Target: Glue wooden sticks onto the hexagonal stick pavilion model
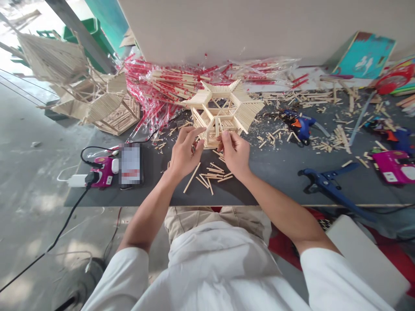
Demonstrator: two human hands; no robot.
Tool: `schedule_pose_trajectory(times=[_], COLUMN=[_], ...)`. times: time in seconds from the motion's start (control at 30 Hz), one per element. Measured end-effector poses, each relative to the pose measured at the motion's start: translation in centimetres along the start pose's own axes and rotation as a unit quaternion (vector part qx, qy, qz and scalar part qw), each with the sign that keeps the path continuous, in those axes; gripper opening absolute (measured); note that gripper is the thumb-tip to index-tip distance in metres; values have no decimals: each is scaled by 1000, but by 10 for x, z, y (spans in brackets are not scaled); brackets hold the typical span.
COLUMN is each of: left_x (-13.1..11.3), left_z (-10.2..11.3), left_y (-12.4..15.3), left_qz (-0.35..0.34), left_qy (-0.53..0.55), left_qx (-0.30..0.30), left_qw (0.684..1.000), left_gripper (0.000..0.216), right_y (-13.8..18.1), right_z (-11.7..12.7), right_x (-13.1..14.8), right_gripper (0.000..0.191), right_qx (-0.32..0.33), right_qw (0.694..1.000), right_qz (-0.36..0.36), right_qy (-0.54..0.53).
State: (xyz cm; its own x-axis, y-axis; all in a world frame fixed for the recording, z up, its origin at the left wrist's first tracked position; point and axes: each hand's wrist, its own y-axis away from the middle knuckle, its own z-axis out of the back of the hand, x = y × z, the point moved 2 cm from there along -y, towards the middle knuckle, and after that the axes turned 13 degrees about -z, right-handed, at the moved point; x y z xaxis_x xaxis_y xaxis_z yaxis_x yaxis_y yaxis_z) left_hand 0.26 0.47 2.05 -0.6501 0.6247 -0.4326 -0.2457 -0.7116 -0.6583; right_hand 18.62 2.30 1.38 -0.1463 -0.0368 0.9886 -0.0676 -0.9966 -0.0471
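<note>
A star-shaped frame of thin wooden sticks [249, 113] stands on the dark table, with slatted flaps slanting outward around an open top. At its front left, my left hand [186, 149] reaches in with thumb and fingers apart, the index fingertip at the sticks. My right hand [236, 153] is closed in a pinch against the front of the frame. Whatever lies between that thumb and finger is hidden; it may be a short stick. Between my forearms lie several loose cut sticks [214, 175].
Behind are plastic-wrapped stick bundles [168, 84]. To the left stand a larger stick model [106, 112], a phone [130, 164] and a pink power strip [102, 172]. On the right lie a blue glue gun [303, 127], a blue cutter [333, 185], scraps and another pink power strip [394, 166].
</note>
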Motion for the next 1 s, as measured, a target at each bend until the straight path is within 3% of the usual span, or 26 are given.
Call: schedule_pose_trajectory(times=[0.63,1.0], left_x=[-2,-2], left_z=[1,0], left_y=[-1,-1], left_qz=[-1,-4], left_qy=[-3,1], left_qx=[11,6], left_qw=[1000,1000], left_gripper=[34,34], right_y=[-5,-12], right_z=[0,-2], right_x=[0,-5], right_gripper=[50,55], right_qx=[31,89], right_qw=[1000,994], right_qz=[0,-54], right_qy=[1,-42])
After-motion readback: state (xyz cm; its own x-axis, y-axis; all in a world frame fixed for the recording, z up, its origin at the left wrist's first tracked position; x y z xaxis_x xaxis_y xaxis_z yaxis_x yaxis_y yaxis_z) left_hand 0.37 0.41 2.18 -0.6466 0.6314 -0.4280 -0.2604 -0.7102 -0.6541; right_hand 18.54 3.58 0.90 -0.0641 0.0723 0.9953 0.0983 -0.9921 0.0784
